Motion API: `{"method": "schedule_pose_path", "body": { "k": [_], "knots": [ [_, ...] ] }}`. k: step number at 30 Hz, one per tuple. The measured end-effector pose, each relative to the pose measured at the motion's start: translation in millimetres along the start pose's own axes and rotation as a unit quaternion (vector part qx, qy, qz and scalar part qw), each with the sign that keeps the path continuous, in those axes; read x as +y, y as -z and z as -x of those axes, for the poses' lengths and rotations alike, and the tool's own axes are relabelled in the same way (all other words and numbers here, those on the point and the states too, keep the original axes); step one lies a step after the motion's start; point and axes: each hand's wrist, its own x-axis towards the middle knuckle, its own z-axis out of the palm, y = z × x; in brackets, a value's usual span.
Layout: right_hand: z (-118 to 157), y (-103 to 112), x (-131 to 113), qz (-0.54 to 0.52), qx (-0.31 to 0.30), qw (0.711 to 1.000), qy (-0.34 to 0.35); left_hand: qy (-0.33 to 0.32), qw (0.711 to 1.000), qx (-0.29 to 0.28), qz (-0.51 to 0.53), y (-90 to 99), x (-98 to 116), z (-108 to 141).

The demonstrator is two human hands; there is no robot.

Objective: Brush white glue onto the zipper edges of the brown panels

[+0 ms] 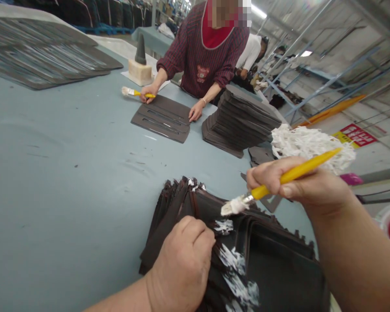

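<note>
My right hand (299, 184) is wrapped round the yellow handle of a paintbrush (295, 173). The brush's bristles, thick with white paste, hang just over a stack of dark panels (282, 255) with frayed edges. White smears of glue-like paste (232, 259) run along the folded strips of the stack. My left hand (185, 260) is closed on the edge of a dark panel (178, 212), beside the smears. Its fingertips are hidden from me.
Across the blue-green table (68, 173), a co-worker (203, 56) holds a similar brush (138, 92) over a slotted grey panel (162, 119). A tall stack of grey panels (240, 119), white scraps (307, 145) and a cone on a block (140, 71) stand around. More slotted panels (48, 56) lie far left.
</note>
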Motion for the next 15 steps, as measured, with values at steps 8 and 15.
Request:
{"method": "schedule_pose_path", "body": {
  "k": [8,15],
  "knots": [
    [-6,-4,6,0.043,-0.096,0.994,-0.04,0.201,0.974,-0.005,0.104,5.2,-9,-11],
    [-37,-19,44,-0.104,0.187,0.976,-0.033,0.242,0.969,0.032,0.039,-3.3,-15,-11]
  ]
}}
